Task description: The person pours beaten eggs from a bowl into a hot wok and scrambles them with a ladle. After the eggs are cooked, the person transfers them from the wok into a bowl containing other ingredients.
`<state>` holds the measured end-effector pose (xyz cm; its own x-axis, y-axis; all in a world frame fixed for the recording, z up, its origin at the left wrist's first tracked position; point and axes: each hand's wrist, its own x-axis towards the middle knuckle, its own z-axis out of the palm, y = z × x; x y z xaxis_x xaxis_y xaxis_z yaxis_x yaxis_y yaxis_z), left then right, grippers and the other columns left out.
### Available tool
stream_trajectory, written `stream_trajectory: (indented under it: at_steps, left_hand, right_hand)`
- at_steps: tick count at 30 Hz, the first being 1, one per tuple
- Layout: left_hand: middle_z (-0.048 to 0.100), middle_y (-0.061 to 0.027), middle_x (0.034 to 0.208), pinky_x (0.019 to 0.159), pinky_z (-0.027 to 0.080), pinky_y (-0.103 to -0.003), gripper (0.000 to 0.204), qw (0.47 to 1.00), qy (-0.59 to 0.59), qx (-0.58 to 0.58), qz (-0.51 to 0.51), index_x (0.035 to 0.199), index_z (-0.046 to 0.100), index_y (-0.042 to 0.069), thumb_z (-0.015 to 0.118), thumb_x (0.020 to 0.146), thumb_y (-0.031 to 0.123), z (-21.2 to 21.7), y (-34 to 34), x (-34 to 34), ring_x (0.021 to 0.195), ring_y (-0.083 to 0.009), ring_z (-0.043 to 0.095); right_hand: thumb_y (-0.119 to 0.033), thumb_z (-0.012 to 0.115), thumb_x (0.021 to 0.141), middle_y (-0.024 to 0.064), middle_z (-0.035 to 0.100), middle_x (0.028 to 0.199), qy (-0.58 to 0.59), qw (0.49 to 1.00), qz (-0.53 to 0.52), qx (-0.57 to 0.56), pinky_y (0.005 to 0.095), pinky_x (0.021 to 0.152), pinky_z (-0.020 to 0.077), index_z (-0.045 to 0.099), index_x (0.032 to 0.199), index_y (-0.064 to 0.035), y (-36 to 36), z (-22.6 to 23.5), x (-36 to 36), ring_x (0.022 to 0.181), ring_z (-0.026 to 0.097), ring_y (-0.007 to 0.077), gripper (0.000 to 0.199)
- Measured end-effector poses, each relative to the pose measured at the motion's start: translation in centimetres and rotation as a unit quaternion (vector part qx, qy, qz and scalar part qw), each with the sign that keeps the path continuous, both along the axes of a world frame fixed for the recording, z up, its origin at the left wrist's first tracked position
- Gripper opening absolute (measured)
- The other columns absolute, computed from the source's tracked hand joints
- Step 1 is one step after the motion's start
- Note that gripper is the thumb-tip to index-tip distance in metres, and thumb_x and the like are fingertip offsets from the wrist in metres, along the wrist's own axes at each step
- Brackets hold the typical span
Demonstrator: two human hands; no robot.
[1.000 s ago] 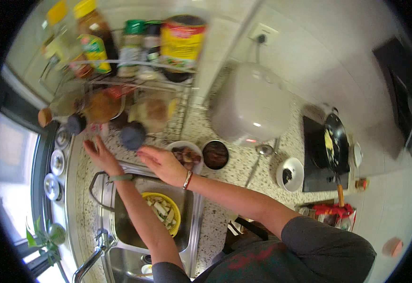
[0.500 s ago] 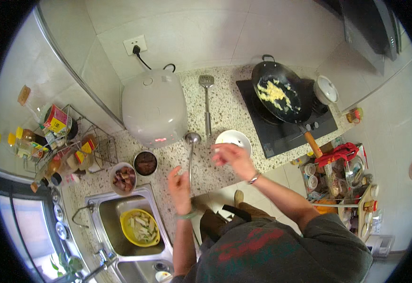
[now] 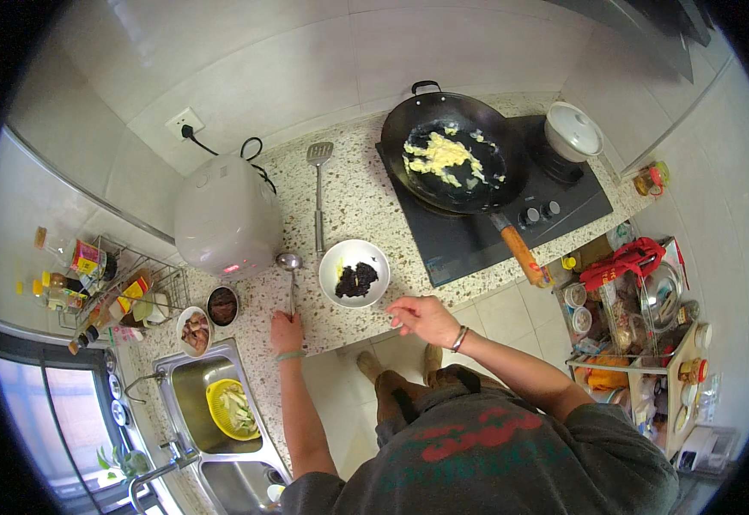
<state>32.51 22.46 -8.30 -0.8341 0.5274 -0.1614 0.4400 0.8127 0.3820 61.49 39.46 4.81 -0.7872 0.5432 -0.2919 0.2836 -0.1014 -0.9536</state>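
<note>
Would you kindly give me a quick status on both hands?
Left hand on ladle handle. Right hand open, empty, beside white bowl. Nothing between them.

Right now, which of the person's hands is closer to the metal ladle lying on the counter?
Left. The left hand rests on the end of the ladle handle. The right hand hovers at the counter edge, off to the ladle's right, just past the white bowl.

bright, even daylight; window [image 3: 57,412] lower left; fisheye rim bent, perhaps soft
</note>
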Motion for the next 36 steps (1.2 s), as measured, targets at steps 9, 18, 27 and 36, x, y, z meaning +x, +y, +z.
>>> stream_trajectory:
  at_steps: [9,18,27,36]
  left_hand:
    - [0.06,-0.009,0.068,0.045,0.045,-0.031,0.026,0.936,-0.265,0.224,0.051,0.084,0.055,0.0,0.068,0.087,0.023,12.9,2.8,6.8,0.053,-0.0172,0.058]
    - [0.05,0.0045,0.071,0.056,0.036,-0.02,0.016,0.803,-0.438,0.391,-0.105,0.085,0.056,0.004,0.065,0.09,0.015,20.8,13.7,16.5,0.066,-0.0025,0.044]
    - [0.053,0.0034,0.074,0.049,0.035,-0.019,0.022,0.677,-0.572,0.436,-0.157,0.092,0.057,0.004,0.059,0.095,0.026,22.3,23.7,25.4,0.059,-0.0015,0.042]
    - [0.055,-0.0006,0.084,0.065,0.045,-0.025,0.041,0.558,-0.741,0.374,0.016,0.101,0.053,0.005,0.062,0.09,0.043,15.1,25.7,34.9,0.071,-0.0111,0.053]
  right_hand:
    - [-0.012,0.056,0.093,0.0118,0.069,0.092,-0.043,0.979,0.094,0.174,0.0266,0.067,0.0542,0.058,0.115,0.0006,-0.7,1.4,-1.2,0.075,0.068,0.0135,0.026]
    - [-0.01,0.055,0.092,0.0031,0.052,0.066,0.055,0.981,-0.114,0.15,0.0276,0.055,0.0453,0.048,0.118,-0.0028,0.1,7.2,2.1,0.06,0.053,0.0125,0.027]
    - [-0.008,0.047,0.097,-0.0015,0.046,0.07,0.129,0.917,-0.299,0.231,0.0204,0.048,0.0369,0.042,0.132,-0.0036,7.6,9.8,8.2,0.055,0.042,0.0051,0.035]
    - [-0.014,0.044,0.099,0.01,0.063,0.083,0.255,0.922,-0.29,-0.031,0.0323,0.072,0.057,0.049,0.13,0.0026,20.2,9.7,15.6,0.073,0.065,0.0182,0.036]
